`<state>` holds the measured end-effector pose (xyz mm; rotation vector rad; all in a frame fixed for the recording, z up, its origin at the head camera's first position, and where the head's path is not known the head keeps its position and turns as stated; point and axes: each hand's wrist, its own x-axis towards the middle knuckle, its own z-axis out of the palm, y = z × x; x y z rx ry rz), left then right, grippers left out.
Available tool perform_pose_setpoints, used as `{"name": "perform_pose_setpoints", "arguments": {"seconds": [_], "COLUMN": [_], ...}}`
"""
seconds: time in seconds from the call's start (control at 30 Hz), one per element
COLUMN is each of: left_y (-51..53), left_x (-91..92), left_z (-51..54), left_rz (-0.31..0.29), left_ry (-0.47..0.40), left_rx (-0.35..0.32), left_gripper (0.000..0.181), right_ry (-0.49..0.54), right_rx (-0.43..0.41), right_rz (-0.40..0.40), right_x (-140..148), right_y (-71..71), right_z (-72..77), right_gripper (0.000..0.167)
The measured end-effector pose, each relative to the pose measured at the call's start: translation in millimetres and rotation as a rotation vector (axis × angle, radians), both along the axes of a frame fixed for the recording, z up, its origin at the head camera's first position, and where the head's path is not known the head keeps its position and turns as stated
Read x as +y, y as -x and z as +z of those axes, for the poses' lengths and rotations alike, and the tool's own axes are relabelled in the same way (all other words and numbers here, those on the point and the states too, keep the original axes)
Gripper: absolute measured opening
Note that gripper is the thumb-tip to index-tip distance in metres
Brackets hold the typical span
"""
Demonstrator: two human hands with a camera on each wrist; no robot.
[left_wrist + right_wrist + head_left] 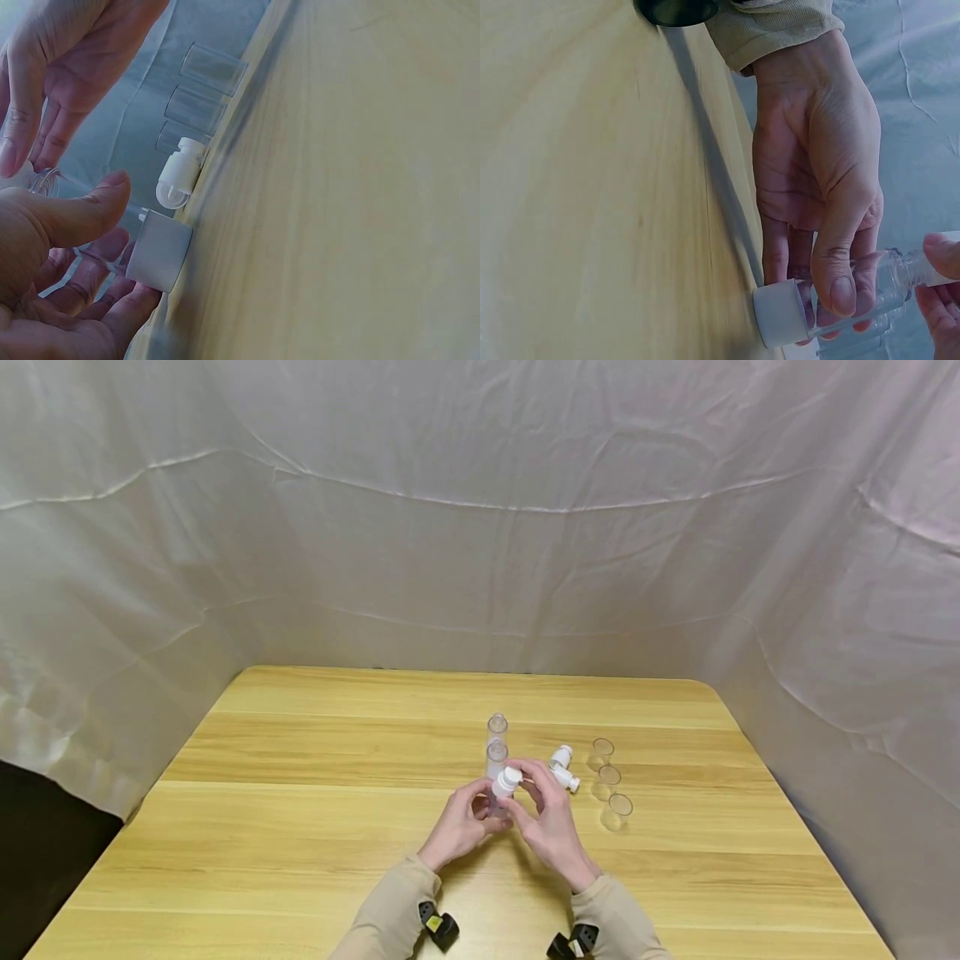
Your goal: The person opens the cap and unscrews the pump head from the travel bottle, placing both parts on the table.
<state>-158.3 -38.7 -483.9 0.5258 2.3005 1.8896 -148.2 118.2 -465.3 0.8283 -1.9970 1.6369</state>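
Note:
My left hand (459,825) grips a clear bottle (894,283), which stands upright on the table with its white base (781,312) down. At the bottle's neck, my right hand (553,828) pinches a white pump head (507,782) between thumb and fingers. The pump head is tilted in the head view; how far it sits on the neck cannot be told. Beyond the hands stand two more clear bottles, a nearer one (497,761) and a farther one (497,727). Just right of the right hand's fingers lie two loose white pump heads (561,757).
Three clear caps, the nearest (617,814), the middle (607,784) and the farthest (601,755), form a row to the right. The wooden table (315,827) is bordered by pale fabric (480,568) at the back and sides.

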Motion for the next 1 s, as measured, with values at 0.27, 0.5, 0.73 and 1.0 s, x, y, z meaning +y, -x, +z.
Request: {"name": "perform_pose_setpoints", "arguments": {"seconds": [0.27,0.5,0.73,1.0], "left_y": [-1.6,-1.2,-0.2,-1.1], "left_x": [0.0,0.0,0.2,0.1], "left_z": [1.4,-0.3,-1.8,-1.5], "left_rz": [-0.001,-0.012,-0.010,-0.019], "left_ry": [-0.023,-0.029,-0.030,-0.052], "left_rx": [-0.020,-0.012,-0.009,-0.016], "left_gripper": [0.031,0.035,0.040,0.044], "right_ry": [0.076,0.131,0.187,0.120], "right_rx": [-0.040,-0.150,-0.243,-0.315], "right_rz": [-0.036,-0.075,-0.081,-0.119], "right_x": [-3,-5,-4,5], "right_y": [-5.1,-10.0,-12.0,-12.2], "right_z": [0.5,0.4,-0.6,-5.4], "right_gripper": [0.052,0.054,0.056,0.054]}}
